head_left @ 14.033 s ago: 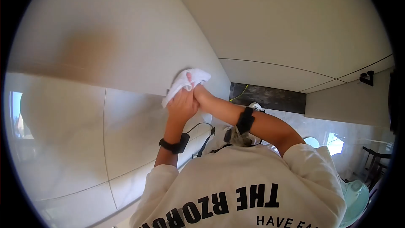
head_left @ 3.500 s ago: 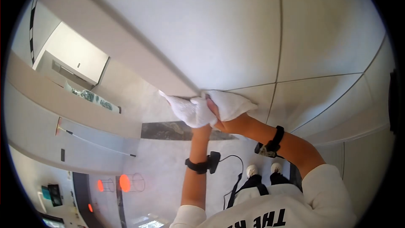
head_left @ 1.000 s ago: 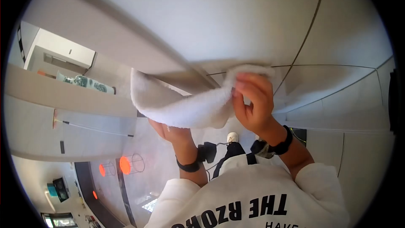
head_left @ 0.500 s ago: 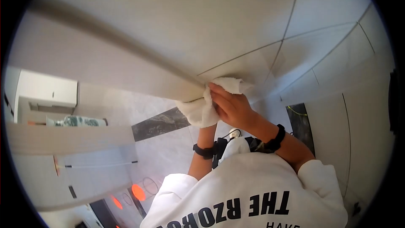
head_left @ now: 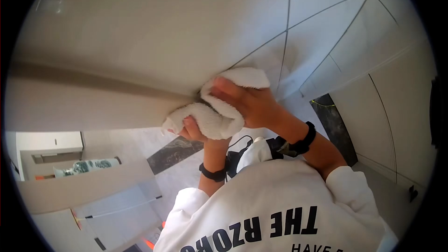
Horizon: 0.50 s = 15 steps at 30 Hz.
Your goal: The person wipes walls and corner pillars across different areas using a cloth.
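A white fluffy cloth [head_left: 210,119] is folded and bunched against a pale panel [head_left: 154,28], where a dark groove meets the panel's side face [head_left: 88,105]. My right hand [head_left: 254,105] is closed on the upper part of the cloth, its fingers pressing into a fold and slightly blurred. Below and to the left, my left hand [head_left: 192,129] grips the lower part, with fingertips showing past the cloth and the palm hidden behind it. Each wrist has a black band.
Pale wall panels with dark seams [head_left: 287,30] rise ahead and to the right. A patterned vase [head_left: 93,165] stands at the left near a white cabinet [head_left: 51,140]. Dark marble strips [head_left: 175,151] cross the light floor. A cable [head_left: 240,140] runs near my waist.
Both hands and the cloth have shifted left and my right hand slightly up. The cloth is more bunched, and my left fingers now show. The view has turned a little.
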Available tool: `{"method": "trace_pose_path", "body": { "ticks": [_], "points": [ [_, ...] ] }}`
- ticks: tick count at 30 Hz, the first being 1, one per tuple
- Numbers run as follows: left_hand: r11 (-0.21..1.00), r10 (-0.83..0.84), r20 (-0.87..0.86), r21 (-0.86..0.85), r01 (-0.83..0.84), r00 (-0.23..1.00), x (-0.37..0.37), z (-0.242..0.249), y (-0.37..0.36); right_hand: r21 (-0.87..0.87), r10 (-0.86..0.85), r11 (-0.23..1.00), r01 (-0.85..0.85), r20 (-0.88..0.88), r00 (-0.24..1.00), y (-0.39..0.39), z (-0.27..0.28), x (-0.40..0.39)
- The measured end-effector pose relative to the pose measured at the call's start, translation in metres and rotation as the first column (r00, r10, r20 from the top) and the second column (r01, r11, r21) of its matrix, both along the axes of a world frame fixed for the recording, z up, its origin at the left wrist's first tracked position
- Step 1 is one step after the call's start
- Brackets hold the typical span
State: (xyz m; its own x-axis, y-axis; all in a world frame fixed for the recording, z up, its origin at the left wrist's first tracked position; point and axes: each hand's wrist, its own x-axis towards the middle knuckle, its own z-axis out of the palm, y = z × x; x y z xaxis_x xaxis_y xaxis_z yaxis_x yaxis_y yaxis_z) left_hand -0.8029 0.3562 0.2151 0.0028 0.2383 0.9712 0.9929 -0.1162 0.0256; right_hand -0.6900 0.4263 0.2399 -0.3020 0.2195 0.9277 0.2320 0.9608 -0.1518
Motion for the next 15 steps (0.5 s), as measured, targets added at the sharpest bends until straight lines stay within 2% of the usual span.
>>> {"method": "trace_pose_path", "body": {
  "ticks": [2,5,6,8,9,10,11,13,15],
  "points": [
    [0.997,0.043,-0.047,-0.060,-0.046,0.998,0.005,-0.004,0.000,0.028,-0.195,0.981,0.194,0.035,0.980,0.003,-0.006,0.008],
    [0.966,0.109,-0.135,-0.221,-0.137,0.985,0.012,-0.018,-0.007,-0.086,-0.282,0.958,0.273,-0.132,0.950,0.012,-0.016,0.011],
    [0.967,0.105,-0.118,-0.219,-0.129,0.987,0.013,-0.018,-0.005,-0.144,-0.291,0.954,0.264,-0.211,0.933,0.015,-0.020,0.011],
    [0.969,0.038,-0.062,-0.240,-0.052,0.997,0.018,-0.010,-0.006,-0.082,-0.243,0.970,0.231,-0.225,0.943,0.019,-0.018,0.010],
    [0.981,0.001,0.006,-0.196,0.001,1.000,0.018,-0.008,-0.005,-0.039,-0.224,0.975,0.221,-0.234,0.946,0.022,-0.012,0.011],
    [0.987,-0.041,0.073,-0.149,0.052,0.997,0.019,-0.007,-0.003,-0.048,-0.188,0.982,0.183,-0.144,0.972,0.017,-0.002,0.013],
    [0.990,-0.083,0.137,-0.105,0.098,0.987,0.019,-0.007,-0.003,-0.059,-0.236,0.972,0.229,-0.152,0.960,0.013,0.003,0.010],
    [0.987,-0.052,0.069,-0.150,0.062,0.996,0.014,-0.006,-0.005,-0.101,-0.328,0.944,0.314,-0.166,0.930,0.008,0.004,0.000],
    [0.958,0.087,-0.174,-0.255,-0.131,0.981,0.010,-0.003,-0.007,-0.105,-0.325,0.945,0.311,-0.174,0.929,0.009,-0.006,-0.002]
  ]
}}
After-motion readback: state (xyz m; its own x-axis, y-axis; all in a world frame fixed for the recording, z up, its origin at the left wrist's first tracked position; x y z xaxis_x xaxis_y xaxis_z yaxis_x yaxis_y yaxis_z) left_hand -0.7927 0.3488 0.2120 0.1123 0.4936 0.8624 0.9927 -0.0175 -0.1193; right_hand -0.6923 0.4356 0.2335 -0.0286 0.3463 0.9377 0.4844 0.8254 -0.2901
